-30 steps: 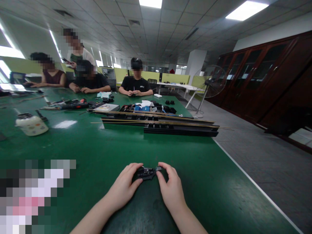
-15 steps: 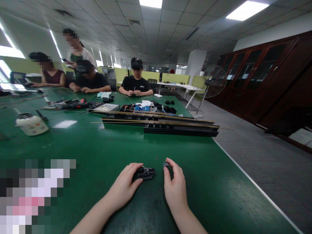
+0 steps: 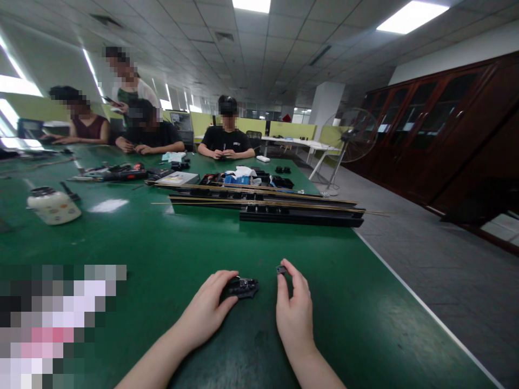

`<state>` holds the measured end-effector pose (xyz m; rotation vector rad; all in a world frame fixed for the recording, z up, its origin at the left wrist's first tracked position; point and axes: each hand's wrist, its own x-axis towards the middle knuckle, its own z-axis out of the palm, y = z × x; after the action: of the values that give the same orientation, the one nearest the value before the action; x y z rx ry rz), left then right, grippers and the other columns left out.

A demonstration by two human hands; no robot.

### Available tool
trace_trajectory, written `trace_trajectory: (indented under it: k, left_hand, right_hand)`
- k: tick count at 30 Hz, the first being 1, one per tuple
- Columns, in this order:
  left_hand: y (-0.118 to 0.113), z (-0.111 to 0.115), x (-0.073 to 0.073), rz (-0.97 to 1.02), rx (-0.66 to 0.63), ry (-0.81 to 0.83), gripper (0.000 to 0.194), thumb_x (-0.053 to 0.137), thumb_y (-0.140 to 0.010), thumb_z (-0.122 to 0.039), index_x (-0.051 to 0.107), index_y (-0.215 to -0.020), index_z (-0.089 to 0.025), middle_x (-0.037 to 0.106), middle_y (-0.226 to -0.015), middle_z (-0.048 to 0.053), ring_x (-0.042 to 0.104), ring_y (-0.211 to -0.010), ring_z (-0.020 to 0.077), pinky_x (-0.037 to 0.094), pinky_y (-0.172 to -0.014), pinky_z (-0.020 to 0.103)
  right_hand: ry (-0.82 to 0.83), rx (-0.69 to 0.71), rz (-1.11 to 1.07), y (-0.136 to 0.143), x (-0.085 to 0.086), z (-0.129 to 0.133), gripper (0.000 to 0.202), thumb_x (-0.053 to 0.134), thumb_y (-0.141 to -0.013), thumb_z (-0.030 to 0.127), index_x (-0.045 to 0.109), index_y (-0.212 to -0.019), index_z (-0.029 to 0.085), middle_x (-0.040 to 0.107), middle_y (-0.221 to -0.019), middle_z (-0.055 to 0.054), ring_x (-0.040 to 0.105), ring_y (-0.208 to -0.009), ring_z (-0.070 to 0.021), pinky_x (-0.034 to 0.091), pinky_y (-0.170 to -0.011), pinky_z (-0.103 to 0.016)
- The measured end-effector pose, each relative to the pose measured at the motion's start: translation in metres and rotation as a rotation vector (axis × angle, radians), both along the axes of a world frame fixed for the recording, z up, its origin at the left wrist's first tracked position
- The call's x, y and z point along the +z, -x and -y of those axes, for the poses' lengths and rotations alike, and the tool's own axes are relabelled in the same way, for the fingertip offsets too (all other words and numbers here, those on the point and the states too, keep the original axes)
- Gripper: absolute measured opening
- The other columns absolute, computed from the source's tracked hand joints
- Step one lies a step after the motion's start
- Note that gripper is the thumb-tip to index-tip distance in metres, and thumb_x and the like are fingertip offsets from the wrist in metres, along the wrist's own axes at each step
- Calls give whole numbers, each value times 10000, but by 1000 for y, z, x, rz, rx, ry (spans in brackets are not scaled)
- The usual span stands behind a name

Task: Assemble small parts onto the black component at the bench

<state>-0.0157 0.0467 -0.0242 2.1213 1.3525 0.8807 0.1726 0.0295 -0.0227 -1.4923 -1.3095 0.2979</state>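
My left hand [image 3: 208, 305] is closed around the near end of a black plastic assembly [image 3: 246, 288], thumb on one side and fingers on the other, low over the green table [image 3: 162, 254]. Some small shiny details show on the assembly's top, too fine to make out. To its right, my right hand [image 3: 294, 302] pinches a small dark grey block-like piece [image 3: 281, 269] between thumb and fingertips. A gap separates this piece from the assembly.
Long black rails [image 3: 302, 217] with thin brass-coloured rods lie across the table ahead. Behind them are a blue item [image 3: 237, 180] and several tools [image 3: 125, 175]. A cream jar [image 3: 54, 206] stands at left. Co-workers [image 3: 227, 141] sit along the far side.
My right hand has shifted slightly right and away from me with the small grey piece, widening its gap from the black assembly. My left hand stays in place.
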Motion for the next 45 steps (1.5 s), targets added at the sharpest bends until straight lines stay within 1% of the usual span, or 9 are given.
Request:
trace_trajectory:
  k: [5,11,18,22,26,30,37,41,45]
  left_hand:
    - [1,0,-1,8,-4,-7,360,519,-769,-182,503,-1124,-237,583,-1099,60,528,-1046,222,425,-925,426]
    - [1,0,-2,15,0,-5,363,522,-765,-188,505,-1124,-241,582,-1102,62,527,-1050,232,422,-928,442]
    - [-1,0,1,4,2,-3,363,529,-762,-180,511,-1120,-233,588,-1091,58,531,-1038,216,432,-918,411]
    - [-2,1,2,9,5,-5,357,529,-757,-181,517,-1109,-235,596,-1076,60,539,-1025,223,435,-909,425]
    - [-2,0,2,12,2,-5,359,529,-754,-178,517,-1108,-235,596,-1074,63,537,-1027,227,433,-909,433]
    - [-2,0,1,2,8,-7,366,537,-749,-176,518,-1109,-238,596,-1080,58,537,-1031,220,435,-911,413]
    - [-1,1,1,-1,1,-12,365,531,-756,-177,506,-1114,-240,591,-1082,60,534,-1034,223,433,-911,418]
    - [-1,1,1,-15,-1,-14,360,533,-759,-179,507,-1112,-241,590,-1077,55,534,-1028,215,436,-908,401]
    - [-2,0,0,-17,-6,-27,363,544,-753,-183,512,-1109,-247,597,-1070,52,540,-1011,214,446,-891,398]
  right_hand:
    - [3,10,14,0,0,0,320,407,-850,331,557,-1093,187,599,-1108,-87,518,-1054,-213,384,-916,-387]
    - [-14,11,32,1,2,0,299,422,-842,321,578,-1063,196,619,-1076,-80,537,-1028,-210,399,-903,-386]
    - [16,43,53,2,3,0,277,438,-836,313,590,-1035,197,624,-1061,-79,539,-1020,-211,400,-900,-385]
    - [16,61,68,2,2,0,268,439,-835,302,592,-1029,198,629,-1043,-77,544,-1003,-210,408,-886,-383]
    - [28,70,75,2,2,1,268,443,-830,304,597,-1025,203,633,-1034,-75,549,-991,-213,413,-877,-383]
    - [56,90,72,3,3,1,270,441,-829,299,596,-1030,206,631,-1039,-73,543,-1004,-218,402,-888,-389]
    - [70,103,129,4,5,2,223,500,-790,268,615,-973,212,651,-967,-60,560,-949,-216,412,-859,-379]
    - [82,135,165,5,6,2,191,533,-768,249,624,-933,221,650,-935,-53,557,-935,-215,411,-856,-381]
    - [122,214,169,7,9,4,178,572,-745,244,639,-910,238,646,-931,-47,543,-963,-222,399,-886,-397]
